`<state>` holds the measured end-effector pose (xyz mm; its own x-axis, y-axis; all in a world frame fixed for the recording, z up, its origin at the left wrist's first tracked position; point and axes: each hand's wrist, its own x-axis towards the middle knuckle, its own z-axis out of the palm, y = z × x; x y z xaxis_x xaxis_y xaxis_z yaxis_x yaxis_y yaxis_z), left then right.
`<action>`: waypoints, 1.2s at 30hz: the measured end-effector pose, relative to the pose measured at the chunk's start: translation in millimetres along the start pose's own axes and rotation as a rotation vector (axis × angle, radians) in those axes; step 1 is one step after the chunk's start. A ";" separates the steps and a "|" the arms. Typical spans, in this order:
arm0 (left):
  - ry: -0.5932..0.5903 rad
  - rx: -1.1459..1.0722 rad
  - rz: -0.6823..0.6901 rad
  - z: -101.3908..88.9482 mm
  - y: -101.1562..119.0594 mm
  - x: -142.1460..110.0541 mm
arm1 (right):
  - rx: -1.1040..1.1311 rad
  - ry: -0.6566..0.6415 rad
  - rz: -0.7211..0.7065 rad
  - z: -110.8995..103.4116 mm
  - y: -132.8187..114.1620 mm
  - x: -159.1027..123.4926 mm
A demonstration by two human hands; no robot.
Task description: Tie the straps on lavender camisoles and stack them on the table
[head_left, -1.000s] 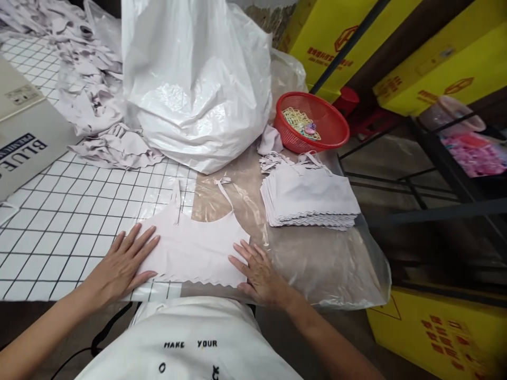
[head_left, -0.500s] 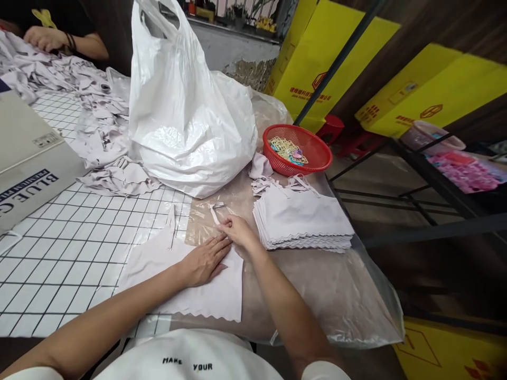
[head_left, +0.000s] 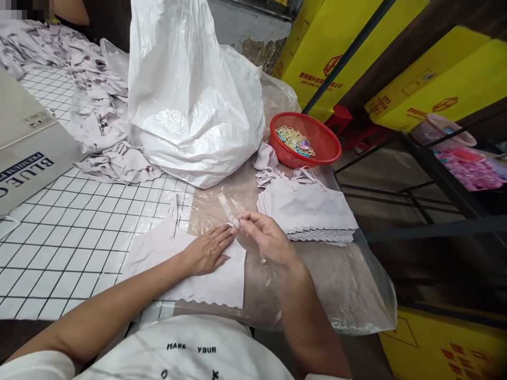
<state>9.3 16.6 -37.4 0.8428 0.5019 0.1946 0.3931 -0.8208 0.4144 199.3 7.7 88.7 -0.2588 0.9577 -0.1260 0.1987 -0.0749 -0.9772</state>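
Observation:
A pale lilac camisole top (head_left: 225, 289) with a scalloped hem lies spread in front of me. My left hand (head_left: 209, 251) rests flat on it, fingers stretched out towards its upper right corner. Just beyond those fingertips, my right hand (head_left: 264, 235) is closed in a pinch at the base of the right shoulder strap (head_left: 225, 206). The strap's upper end sticks up and away from my fingers. The left strap (head_left: 173, 211) lies on the table by itself. To the right is a neat stack of matching tops (head_left: 312, 211), their straps at the far end.
A bulky white plastic bag (head_left: 190, 111) stands behind the top. A red basket (head_left: 330, 148) holding small coloured pieces sits behind the stack. Loose lilac garments (head_left: 95, 100) and a cardboard box (head_left: 31, 137) lie left. Another person's arm (head_left: 73, 10) shows at upper left.
My right hand has shifted a little right and turned, now pinching lower on the right strap near the fabric. The left hand stays flat on the top. The view has tilted slightly downward.

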 end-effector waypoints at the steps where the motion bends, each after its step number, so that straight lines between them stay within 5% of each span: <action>1: -0.003 -0.003 -0.005 -0.4 0.0 -0.2 | -0.025 -0.063 -0.021 -2.3 -5.1 -14.6; 5: -0.030 -0.011 -0.016 -3.7 -0.3 -0.4 | -0.146 -0.371 0.001 -8.6 -2.6 -60.4; 7: -0.036 -0.011 -0.012 -4.9 -0.6 -0.7 | -0.257 -0.300 0.078 -9.1 9.2 -68.7; 9: -0.036 -0.008 -0.010 -5.3 -0.8 -1.3 | -0.361 -0.098 0.148 -7.1 23.4 -65.9; 14: -0.021 0.031 -0.003 -4.2 -1.0 -2.5 | -0.513 0.217 0.180 5.2 50.1 -24.0; 19: 0.012 0.064 0.017 -4.0 -1.5 -1.9 | -0.652 0.107 0.267 9.1 59.8 20.6; 23: -0.005 0.104 0.021 -4.2 -1.9 -1.1 | -0.604 0.016 0.285 3.2 62.8 29.0; 28: -0.019 0.098 0.021 -5.0 -2.1 -0.5 | -0.315 -0.062 0.285 -5.7 55.6 4.0; 36: -0.029 0.082 0.013 -5.2 -1.9 0.0 | -0.087 -0.214 0.391 -32.2 22.1 -81.9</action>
<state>6.6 19.6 -33.6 0.8578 0.4838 0.1734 0.4096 -0.8474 0.3378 255.3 -63.5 83.0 -0.3361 0.7824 -0.5243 0.3967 -0.3873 -0.8322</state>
